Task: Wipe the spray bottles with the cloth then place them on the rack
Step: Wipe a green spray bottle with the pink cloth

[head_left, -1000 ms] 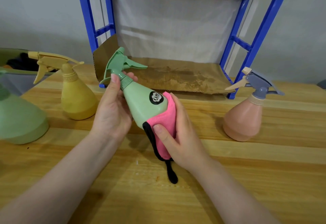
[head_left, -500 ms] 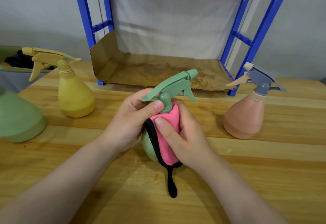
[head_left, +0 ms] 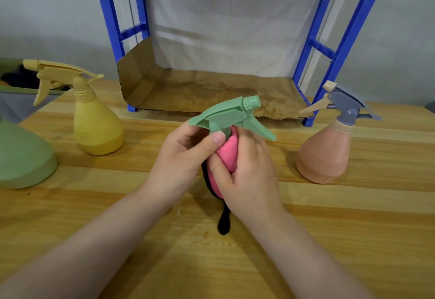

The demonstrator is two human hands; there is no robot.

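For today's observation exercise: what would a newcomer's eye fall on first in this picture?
At the centre, the left hand and right hand hold a green spray bottle, its body wrapped in a pink cloth. Behind stands a blue rack lined with cardboard. A yellow bottle stands at left, a peach one at right.

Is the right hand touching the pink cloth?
Touching. Head view: the right hand wraps the pink cloth against the green spray bottle.

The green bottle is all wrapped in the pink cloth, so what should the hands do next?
Probably keep rubbing: the right hand presses the pink cloth around the green bottle while the left hand holds its neck. Then it could go on the rack, whose cardboard shelf holds no bottles.
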